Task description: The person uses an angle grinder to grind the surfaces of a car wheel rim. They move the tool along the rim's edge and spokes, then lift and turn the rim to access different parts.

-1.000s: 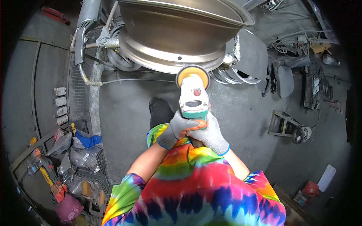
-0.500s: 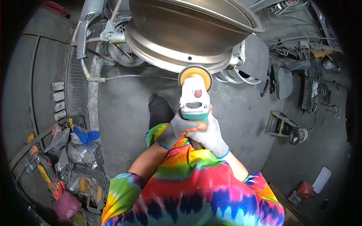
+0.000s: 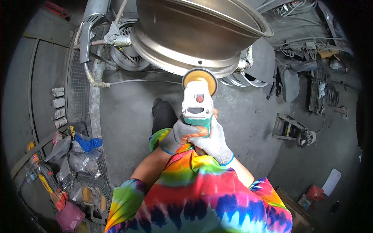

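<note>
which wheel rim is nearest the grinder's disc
The large bronze-grey rim at top centre: its lower edge appears close by the disc. The wheel at left and the silver rims at right look farther away.

A: What are the fingers wrapped around?
B: The left hand (image 3: 175, 136) and right hand (image 3: 217, 143), both in grey work gloves, grip the green rear of an angle grinder (image 3: 197, 101), close together

A: What's ahead of the fingers?
B: The grinder's white head with a red button, then its round tan disc (image 3: 199, 74). Beyond that, a bronze-toned wheel rim (image 3: 190, 42); the disc overlaps its near lip in view, but I can't tell whether they touch

A: And off to the sides?
B: Well left of the fingers, clear plastic bags (image 3: 84, 161); well right, a small metal frame (image 3: 291, 119) on the grey floor (image 3: 248, 112)
</note>
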Available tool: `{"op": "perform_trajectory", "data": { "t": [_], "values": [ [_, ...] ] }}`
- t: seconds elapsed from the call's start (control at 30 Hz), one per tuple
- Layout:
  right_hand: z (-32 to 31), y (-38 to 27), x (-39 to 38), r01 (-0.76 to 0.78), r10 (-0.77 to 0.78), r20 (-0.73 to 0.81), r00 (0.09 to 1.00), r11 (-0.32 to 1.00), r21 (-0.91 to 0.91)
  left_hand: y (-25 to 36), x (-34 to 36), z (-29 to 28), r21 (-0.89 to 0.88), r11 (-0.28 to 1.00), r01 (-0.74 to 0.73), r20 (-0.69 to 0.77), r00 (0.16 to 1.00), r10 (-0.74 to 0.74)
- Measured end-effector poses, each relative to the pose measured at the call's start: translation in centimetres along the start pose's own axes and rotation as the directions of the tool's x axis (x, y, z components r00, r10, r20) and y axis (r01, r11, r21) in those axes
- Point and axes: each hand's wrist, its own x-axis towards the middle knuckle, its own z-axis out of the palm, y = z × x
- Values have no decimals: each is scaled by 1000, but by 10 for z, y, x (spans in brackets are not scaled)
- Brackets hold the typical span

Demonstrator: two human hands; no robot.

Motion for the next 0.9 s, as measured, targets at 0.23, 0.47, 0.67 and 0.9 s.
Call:
{"op": "perform_trajectory", "data": {
  "t": [0.23,0.47,0.67,0.9],
  "values": [
    [17,2,7,-24,22,-16,1000,989,-143,14,-4,-1,-140,989,-45,54,997,53],
    [16,-9,3,0,-3,-28,1000,996,-92,10,-4,-10,-4,1000,14,100,995,-13],
    [23,-9,5,-72,68,-34,997,987,-142,14,-6,-11,-119,993,-25,61,998,33],
    [4,-4,-7,-1,4,-52,999,998,69,-1,3,-12,-32,995,92,109,990,-88]
  ]
}}
